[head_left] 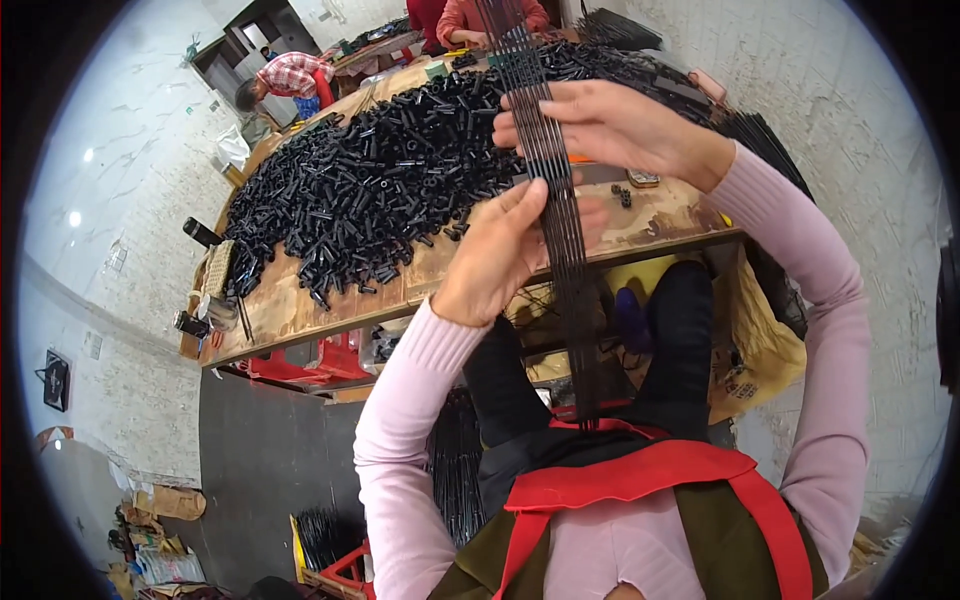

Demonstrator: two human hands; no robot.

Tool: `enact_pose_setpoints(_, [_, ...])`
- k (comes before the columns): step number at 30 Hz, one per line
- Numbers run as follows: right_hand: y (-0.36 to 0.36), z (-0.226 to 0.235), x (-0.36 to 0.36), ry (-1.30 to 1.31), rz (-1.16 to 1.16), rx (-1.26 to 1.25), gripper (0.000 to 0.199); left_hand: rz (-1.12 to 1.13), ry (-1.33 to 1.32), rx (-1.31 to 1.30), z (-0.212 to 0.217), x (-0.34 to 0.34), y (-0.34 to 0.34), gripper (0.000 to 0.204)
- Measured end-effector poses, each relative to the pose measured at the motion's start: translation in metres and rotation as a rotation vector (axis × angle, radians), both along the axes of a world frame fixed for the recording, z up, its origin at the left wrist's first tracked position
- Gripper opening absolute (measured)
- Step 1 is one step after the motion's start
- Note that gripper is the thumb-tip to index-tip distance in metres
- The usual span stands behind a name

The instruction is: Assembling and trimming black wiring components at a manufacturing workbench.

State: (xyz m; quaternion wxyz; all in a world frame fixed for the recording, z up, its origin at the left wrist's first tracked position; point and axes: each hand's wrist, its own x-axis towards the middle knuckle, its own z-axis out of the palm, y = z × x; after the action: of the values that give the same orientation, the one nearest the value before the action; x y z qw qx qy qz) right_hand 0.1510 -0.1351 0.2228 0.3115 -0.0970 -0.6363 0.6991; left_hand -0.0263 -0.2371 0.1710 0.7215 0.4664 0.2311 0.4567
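A fanned-out bundle of long, thin black rods (567, 240) stands nearly upright in front of me, its lower end down at my lap. My left hand (497, 245) grips it around the middle, thumb on the near side and fingers passing behind. Higher up, my right hand (625, 125) is closed round the same rods, with its fingertips showing past their left side. Behind the bundle, a big heap of short black tubular parts (370, 180) covers much of the wooden table (290, 310). A few small dark pieces (622, 196) lie on the table under my right wrist.
Black bottles or cups (200, 232) and a woven basket (218, 268) stand at the table's left end. Red crates (320, 360) sit beneath it. More black rods (455, 480) stand low beside my left arm. A yellow sack (765, 345) is at right. Other people (295, 80) work farther back.
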Motion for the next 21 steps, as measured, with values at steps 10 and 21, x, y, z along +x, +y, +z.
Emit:
enact_pose_setpoints(10, [-0.019, 0.004, 0.021, -0.194, -0.268, 0.213, 0.041, -0.011, -0.039, 0.077, -0.001, 0.026, 0.015, 0.043])
enact_pose_setpoints(21, [-0.041, -0.224, 0.039, -0.345, -0.274, 0.351, 0.017, -0.179, -0.193, -0.382, -0.147, 0.021, 0.118, 0.068])
